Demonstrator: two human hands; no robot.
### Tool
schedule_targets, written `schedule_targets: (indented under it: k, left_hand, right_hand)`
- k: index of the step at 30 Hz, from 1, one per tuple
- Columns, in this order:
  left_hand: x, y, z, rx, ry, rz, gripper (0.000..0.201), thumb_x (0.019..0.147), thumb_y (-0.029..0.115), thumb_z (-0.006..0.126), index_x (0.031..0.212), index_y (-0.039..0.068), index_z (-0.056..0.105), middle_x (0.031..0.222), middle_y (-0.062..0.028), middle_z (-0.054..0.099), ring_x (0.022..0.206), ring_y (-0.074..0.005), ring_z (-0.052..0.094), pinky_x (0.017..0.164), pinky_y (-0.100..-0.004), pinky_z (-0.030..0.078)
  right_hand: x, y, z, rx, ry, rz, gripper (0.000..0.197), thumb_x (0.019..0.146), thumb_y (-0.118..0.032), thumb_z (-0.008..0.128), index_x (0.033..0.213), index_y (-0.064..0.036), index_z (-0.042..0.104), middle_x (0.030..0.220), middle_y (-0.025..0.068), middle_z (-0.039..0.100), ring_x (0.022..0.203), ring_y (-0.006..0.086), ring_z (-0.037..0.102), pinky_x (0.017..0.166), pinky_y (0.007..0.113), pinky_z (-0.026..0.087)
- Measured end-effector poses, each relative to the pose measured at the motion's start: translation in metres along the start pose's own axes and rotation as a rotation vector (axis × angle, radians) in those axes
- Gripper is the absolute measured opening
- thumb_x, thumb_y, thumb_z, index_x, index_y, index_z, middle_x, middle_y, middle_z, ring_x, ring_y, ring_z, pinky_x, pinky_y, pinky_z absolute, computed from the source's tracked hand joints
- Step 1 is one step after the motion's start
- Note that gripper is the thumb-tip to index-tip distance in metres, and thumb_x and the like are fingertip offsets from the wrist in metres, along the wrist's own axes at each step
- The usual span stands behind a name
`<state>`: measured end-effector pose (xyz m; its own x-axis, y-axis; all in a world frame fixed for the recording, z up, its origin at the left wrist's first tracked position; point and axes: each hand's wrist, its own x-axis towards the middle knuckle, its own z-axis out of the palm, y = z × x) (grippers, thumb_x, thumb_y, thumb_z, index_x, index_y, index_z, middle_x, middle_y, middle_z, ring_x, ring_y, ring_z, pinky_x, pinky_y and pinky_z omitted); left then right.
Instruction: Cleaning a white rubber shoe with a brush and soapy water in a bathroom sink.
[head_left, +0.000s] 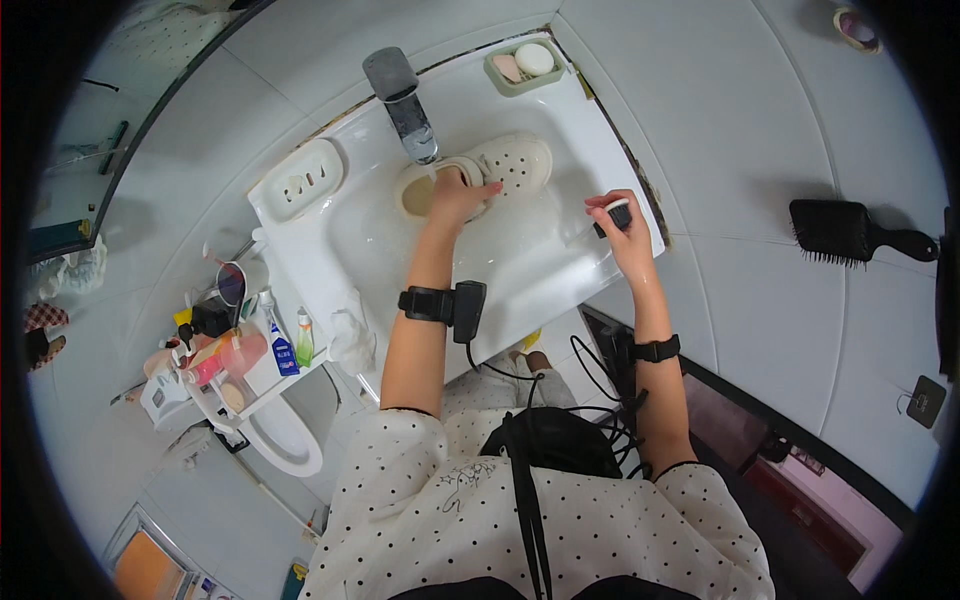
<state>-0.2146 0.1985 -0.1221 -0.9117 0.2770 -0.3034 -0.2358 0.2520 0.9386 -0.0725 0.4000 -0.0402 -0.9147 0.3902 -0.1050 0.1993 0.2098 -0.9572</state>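
In the white sink (385, 265) lies a cream clog (522, 165) with round holes in its toe, the toe pointing right. Its heel end sits beneath the grey faucet (408, 112), from which water appears to run. My left hand (460, 203) grips the clog around its opening, thumb outside and the other fingers partly hidden inside. Over the sink's right edge, my right hand (630, 238) is closed round a small black and white brush (618, 214). Its bristles face down and left, apart from the clog.
A green soap dish (518, 86) stands at the back corner, and a white soap tray (305, 180) at the left. A crumpled white cloth (352, 335) hangs over the front left rim. Bottles (280, 345) crowd a side shelf. A black hairbrush (832, 230) hangs on the right wall.
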Motion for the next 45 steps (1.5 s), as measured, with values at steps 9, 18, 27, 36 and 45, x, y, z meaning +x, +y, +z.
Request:
schedule_targets:
  k: [9,18,27,36,45]
  left_hand:
    - [-0.02,0.042,-0.011,0.261,0.139,-0.03,0.043,0.064,0.029,0.077,0.064,-0.002,0.048,0.059,-0.0159,0.053,0.056,-0.0281,0.053,0.055,-0.0376,0.041]
    - [-0.023,0.007,0.001,0.655,0.215,0.123,0.033,0.081,0.033,0.059,0.08,0.0,0.052,0.07,-0.019,0.058,0.072,-0.0343,0.058,0.069,-0.0449,0.041]
    - [-0.028,0.011,-0.001,1.02,0.227,0.05,0.035,0.081,0.031,0.057,0.103,0.004,0.057,0.078,-0.0114,0.064,0.081,-0.0287,0.059,0.096,-0.0497,0.029]
    - [-0.057,-0.001,-0.028,0.428,0.255,0.106,0.032,0.081,0.03,0.059,0.093,0.0,0.057,0.084,-0.0179,0.06,0.093,-0.0368,0.049,0.092,-0.0422,0.033]
    - [-0.11,0.005,-0.045,-0.506,0.296,-0.191,0.029,0.086,0.024,0.055,0.103,0.0,0.056,0.099,-0.0079,0.06,0.091,-0.0135,0.053,0.08,-0.0287,0.04]
  right_hand:
    - [0.005,0.001,-0.003,0.024,0.02,0.029,0.024,0.083,-0.017,0.062,0.098,-0.0043,0.048,0.093,0.0061,0.063,0.077,0.0079,0.052,0.07,0.021,0.042]
    - [0.015,-0.021,0.006,-0.053,-0.044,0.003,0.024,0.082,-0.018,0.063,0.097,-0.0043,0.049,0.089,0.0027,0.062,0.066,0.0046,0.046,0.061,0.018,0.039]
    - [0.018,-0.033,0.006,-0.111,-0.091,-0.009,0.023,0.081,-0.018,0.064,0.096,-0.0051,0.051,0.081,-0.0011,0.06,0.058,0.0028,0.039,0.053,0.018,0.034]
    - [0.035,-0.066,-0.01,-0.019,-0.096,-0.052,0.03,0.082,-0.015,0.063,0.105,-0.0042,0.047,0.079,0.0055,0.06,0.071,0.0103,0.055,0.07,0.022,0.044]
    - [0.087,-0.059,0.002,-0.403,-0.273,-0.049,0.04,0.07,-0.026,0.07,0.097,-0.0007,0.055,0.079,0.0061,0.06,0.07,0.0142,0.055,0.069,0.028,0.046]
